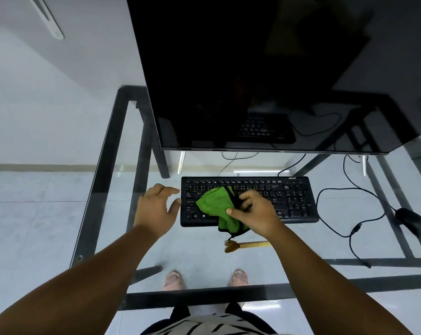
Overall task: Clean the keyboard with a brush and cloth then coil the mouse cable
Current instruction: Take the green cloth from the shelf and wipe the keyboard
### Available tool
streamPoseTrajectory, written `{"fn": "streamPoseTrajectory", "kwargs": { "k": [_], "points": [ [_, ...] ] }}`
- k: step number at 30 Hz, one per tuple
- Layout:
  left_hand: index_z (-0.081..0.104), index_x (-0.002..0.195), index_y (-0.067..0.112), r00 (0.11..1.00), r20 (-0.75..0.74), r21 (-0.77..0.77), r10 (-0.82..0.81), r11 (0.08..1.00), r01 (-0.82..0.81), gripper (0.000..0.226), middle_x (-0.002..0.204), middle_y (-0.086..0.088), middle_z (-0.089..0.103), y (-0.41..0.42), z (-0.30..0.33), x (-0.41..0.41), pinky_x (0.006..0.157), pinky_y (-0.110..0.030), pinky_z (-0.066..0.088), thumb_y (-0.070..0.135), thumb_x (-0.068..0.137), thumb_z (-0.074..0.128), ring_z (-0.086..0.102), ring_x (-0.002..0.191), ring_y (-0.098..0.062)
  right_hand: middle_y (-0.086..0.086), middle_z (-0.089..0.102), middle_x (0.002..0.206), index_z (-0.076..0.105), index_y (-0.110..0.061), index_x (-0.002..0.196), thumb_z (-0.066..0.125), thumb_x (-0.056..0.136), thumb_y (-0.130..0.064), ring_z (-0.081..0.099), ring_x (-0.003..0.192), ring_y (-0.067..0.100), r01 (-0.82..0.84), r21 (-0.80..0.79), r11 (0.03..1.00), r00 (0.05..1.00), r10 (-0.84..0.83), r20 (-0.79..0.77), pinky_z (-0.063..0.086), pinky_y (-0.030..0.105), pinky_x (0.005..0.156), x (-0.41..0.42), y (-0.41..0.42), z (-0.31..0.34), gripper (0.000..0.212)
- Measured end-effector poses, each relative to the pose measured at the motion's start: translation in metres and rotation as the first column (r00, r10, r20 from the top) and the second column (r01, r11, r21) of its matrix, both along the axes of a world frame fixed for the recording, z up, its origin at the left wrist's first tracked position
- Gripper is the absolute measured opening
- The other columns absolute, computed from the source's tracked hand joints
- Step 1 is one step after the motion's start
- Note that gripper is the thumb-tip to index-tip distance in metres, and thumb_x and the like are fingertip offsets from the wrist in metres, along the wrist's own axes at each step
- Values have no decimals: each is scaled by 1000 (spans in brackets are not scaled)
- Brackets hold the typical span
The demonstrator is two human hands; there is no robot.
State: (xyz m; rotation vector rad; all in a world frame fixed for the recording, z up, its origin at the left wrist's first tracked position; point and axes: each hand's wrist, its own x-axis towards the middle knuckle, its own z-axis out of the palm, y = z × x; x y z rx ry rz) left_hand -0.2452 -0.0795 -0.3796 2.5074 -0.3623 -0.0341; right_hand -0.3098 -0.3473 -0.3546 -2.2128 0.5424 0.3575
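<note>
1. The brush (245, 245) lies nearest, on the glass desk (103, 180) just in front of the keyboard's near edge, with the bristles to the left and the pale handle to the right. It looks light and stiff; I judge the handle is the place to take it, because the bristles would bend.
2. The green cloth (214, 204) is on the left-middle keys and hangs over the near edge. It is soft and limp, so it will fold and drag. A bunched hold in the middle should give better control than a corner.
3. The right hand (255, 211) holds this cloth, its fingers curled around the dark edge of the fabric.
4. The left hand (156, 206) is at the left end of the keyboard (296, 201), fingers relaxed and apart, the thumb touching or almost touching the edge. The keyboard seems rigid and flat, and it may slide on glass, so steadying it is wise.
5. Farther right, the mouse (412, 221) and its loose cable (325, 197) lie well apart from the hands. The cable is thin and springy, and it is not yet coiled.
</note>
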Motion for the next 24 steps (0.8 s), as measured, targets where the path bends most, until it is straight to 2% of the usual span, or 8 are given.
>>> {"fn": "streamPoseTrajectory", "kwargs": {
  "k": [2, 5, 9, 13, 17, 19, 21, 24],
  "points": [
    [73, 103, 24, 1000, -30, 0, 6, 1000, -6, 45, 93, 2, 61, -15, 4, -3, 79, -42, 52, 53, 83, 46, 62, 91, -22, -6, 63, 87, 61, -21, 102, 81, 72, -45, 62, 83, 12, -20, 22, 1000, 997, 21, -77, 48, 24, 68, 4, 1, 4, 44],
    [71, 110, 28, 993, -114, 126, -43, 990, 58, 47, 101, 1, 58, -37, 8, -4, 86, -39, 45, 61, 82, 52, 58, 101, -22, -3, 67, 80, 67, -11, 88, 80, 76, -37, 62, 74, 12, -58, 44, 997, 992, 63, -113, 47, 26, 63, 10, 3, 6, 31],
    [68, 114, 37, 982, -183, 218, -41, 973, 81, 40, 112, 4, 51, -53, 13, -4, 90, -35, 35, 58, 80, 65, 49, 111, -16, 0, 63, 77, 66, -8, 86, 76, 81, -32, 59, 71, 14, -54, 76, 996, 990, 63, -129, 47, 28, 64, 10, 1, 3, 26],
    [70, 101, 36, 978, -209, 214, 8, 976, 38, 28, 110, 7, 49, -61, 17, -2, 88, -32, 31, 51, 77, 72, 48, 112, -14, -2, 59, 81, 62, -10, 94, 74, 83, -29, 55, 74, 12, 3, 101, 995, 994, 8, -111, 43, 26, 60, 7, 2, 1, 25],
    [69, 82, 33, 971, -240, 64, -11, 998, 28, 8, 98, 8, 52, -67, 25, 4, 88, -34, 41, 36, 78, 75, 52, 102, -14, 4, 64, 84, 59, -15, 85, 78, 80, -23, 60, 76, 17, 58, 222, 973, 989, -26, -146, 47, 29, 66, 6, -7, -1, 20],
    [64, 77, 32, 966, -254, -73, -44, 997, 26, 12, 91, 8, 58, -70, 29, 7, 87, -36, 48, 27, 80, 74, 56, 93, -14, 12, 69, 89, 61, -12, 88, 80, 78, -15, 65, 79, 22, 101, 318, 943, 986, -51, -160, 53, 35, 76, 5, -13, 1, 21],
    [60, 80, 28, 942, -329, -207, -63, 978, -7, 14, 83, 8, 61, -74, 38, 8, 79, -26, 49, 20, 85, 71, 57, 82, -9, 18, 72, 99, 64, -4, 97, 81, 75, -8, 71, 91, 28, 145, 415, 898, 982, -78, -175, 56, 42, 89, 2, -19, 4, 27],
    [57, 88, 18, 872, -474, -343, -125, 938, -52, 8, 73, 0, 62, -80, 47, 9, 59, -17, 40, 18, 91, 64, 51, 60, -9, 18, 73, 104, 67, -5, 105, 84, 70, -9, 70, 100, 30, 189, 500, 845, 974, -97, -204, 53, 49, 95, 0, -26, 8, 39]
  ]
}}
